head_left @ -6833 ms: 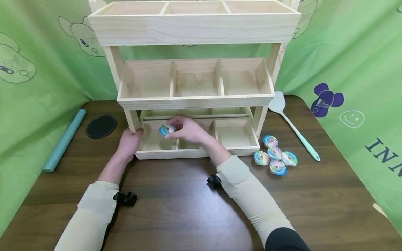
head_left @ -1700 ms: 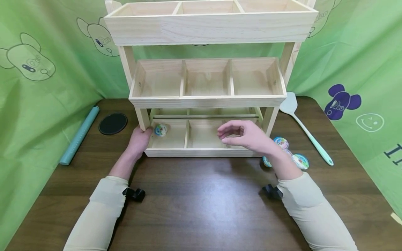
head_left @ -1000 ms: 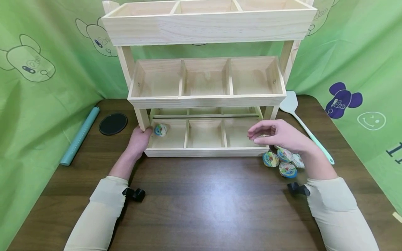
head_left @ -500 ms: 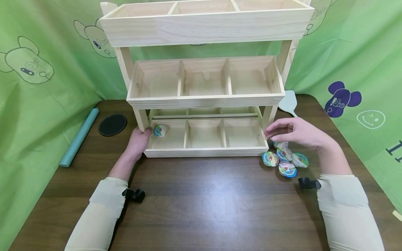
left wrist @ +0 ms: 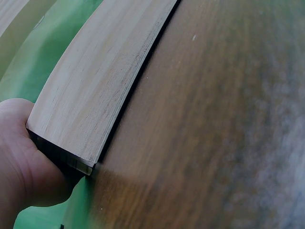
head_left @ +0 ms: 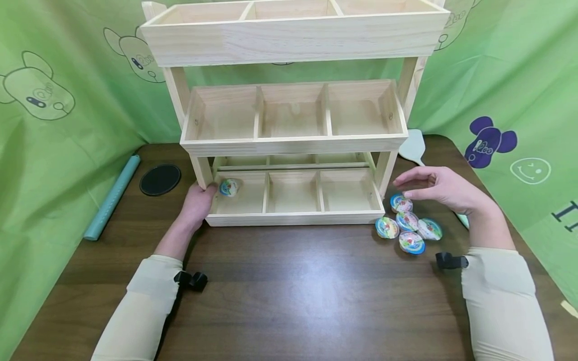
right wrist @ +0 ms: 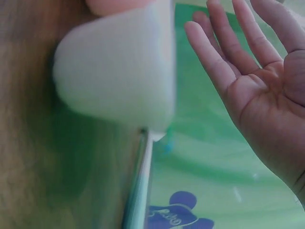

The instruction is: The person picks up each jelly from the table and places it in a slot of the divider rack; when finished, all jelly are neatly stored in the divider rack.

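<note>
My left hand (head_left: pixel 198 203) grips the lower left end of a pale three-tier wooden shelf (head_left: pixel 293 219); most of its fingers are hidden behind the side. The left wrist view shows that hand (left wrist: pixel 28 162) against the end of the bottom tray (left wrist: pixel 97 81). One small jelly cup (head_left: pixel 229 187) with a printed foil lid lies in the bottom tray's left compartment. Over a cluster of several more jelly cups right of the shelf, my right hand (head_left: pixel 444 188) hovers, thumb and fingers apart, nearest the rearmost cup (head_left: pixel 401 203). A whitish cup (right wrist: pixel 116 67) looms close in the right wrist view.
A pale spatula (head_left: pixel 413 146) lies behind my right hand, its handle partly covered. On the left are a blue-green rod (head_left: pixel 113 198) and a black disc (head_left: pixel 160 179). Green printed cloth (head_left: pixel 524 100) surrounds the brown table (head_left: pixel 316 301).
My right hand held a jelly cup above the bottom tray's left compartment; that cup now lies there. The empty hand has moved right, over the cluster. My left hand stays on the shelf.
</note>
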{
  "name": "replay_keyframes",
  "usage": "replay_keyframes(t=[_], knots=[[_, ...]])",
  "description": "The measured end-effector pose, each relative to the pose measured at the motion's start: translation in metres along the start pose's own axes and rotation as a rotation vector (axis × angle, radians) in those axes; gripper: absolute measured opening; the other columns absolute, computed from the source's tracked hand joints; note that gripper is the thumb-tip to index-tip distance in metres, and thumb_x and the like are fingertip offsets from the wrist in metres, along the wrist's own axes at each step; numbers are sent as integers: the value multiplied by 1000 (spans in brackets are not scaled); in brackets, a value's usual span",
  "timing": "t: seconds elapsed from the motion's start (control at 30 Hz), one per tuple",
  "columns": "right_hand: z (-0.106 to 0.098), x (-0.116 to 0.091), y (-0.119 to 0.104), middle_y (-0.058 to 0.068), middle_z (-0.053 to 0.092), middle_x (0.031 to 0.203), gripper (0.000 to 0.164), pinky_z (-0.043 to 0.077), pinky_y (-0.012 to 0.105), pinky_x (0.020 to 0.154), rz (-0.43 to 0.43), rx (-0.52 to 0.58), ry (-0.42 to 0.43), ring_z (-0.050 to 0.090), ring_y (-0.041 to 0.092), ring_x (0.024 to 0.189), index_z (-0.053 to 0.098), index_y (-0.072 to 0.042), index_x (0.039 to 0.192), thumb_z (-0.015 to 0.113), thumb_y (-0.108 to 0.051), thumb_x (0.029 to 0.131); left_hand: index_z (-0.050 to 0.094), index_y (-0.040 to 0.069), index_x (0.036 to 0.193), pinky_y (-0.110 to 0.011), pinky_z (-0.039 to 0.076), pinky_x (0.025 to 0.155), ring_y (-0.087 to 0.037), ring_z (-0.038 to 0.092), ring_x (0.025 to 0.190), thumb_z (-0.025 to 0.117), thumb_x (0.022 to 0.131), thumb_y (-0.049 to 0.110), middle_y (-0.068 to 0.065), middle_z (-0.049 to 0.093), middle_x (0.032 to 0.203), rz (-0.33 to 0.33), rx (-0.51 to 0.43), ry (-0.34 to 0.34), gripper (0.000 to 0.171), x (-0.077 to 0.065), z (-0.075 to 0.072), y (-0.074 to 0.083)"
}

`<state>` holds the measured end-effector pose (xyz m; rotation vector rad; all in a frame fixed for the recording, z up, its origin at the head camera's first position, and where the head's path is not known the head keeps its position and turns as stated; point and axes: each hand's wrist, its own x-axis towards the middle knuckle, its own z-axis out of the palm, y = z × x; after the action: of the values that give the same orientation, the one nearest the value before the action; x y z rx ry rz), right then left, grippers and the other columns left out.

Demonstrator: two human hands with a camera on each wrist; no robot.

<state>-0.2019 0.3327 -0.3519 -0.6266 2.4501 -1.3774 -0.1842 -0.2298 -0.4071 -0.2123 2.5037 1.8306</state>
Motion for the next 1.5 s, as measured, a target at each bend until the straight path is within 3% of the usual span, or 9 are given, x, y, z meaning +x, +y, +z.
replay_keyframes(t=[0.3,0.57,0.87,1.1,1.33,1.5], knots=[[-5,-3,17,4,70,121,37,52,19,85,68,-33,47,64,8,108,64,4,128,73,-2,92,23,-8,155,-38,46,97,-36,52,121,39,107,22,-29,45,143,7,0,-7,59,-1,0,1],[-9,-6,29,6,70,122,39,52,20,85,100,-54,-64,65,5,105,62,5,130,72,-8,94,24,-10,154,-25,49,86,-34,55,117,38,107,23,-29,48,139,5,3,-12,58,0,1,1],[-8,-7,34,10,65,129,43,51,22,88,102,-65,-160,62,8,110,62,0,134,72,-6,93,19,-8,156,-34,48,94,-36,53,121,38,107,23,-30,45,143,-2,-6,-19,61,-2,0,4],[-5,-4,32,10,65,130,47,50,22,89,151,-116,-156,61,9,112,63,-6,134,77,-12,90,22,-9,155,-36,46,97,-36,52,122,39,107,22,-29,45,143,0,3,-9,59,-2,0,3],[-4,-2,28,16,65,127,45,54,23,84,136,-152,-127,64,7,105,62,0,133,76,-8,91,24,-10,154,-34,46,95,-34,52,120,38,108,22,-29,46,140,2,11,-5,58,-1,1,3],[-4,1,25,14,65,129,49,50,20,86,133,-228,-115,64,9,106,62,-5,135,77,-17,91,23,-9,155,-35,45,97,-35,52,121,38,108,22,-29,46,141,1,12,-8,59,-1,1,3]])
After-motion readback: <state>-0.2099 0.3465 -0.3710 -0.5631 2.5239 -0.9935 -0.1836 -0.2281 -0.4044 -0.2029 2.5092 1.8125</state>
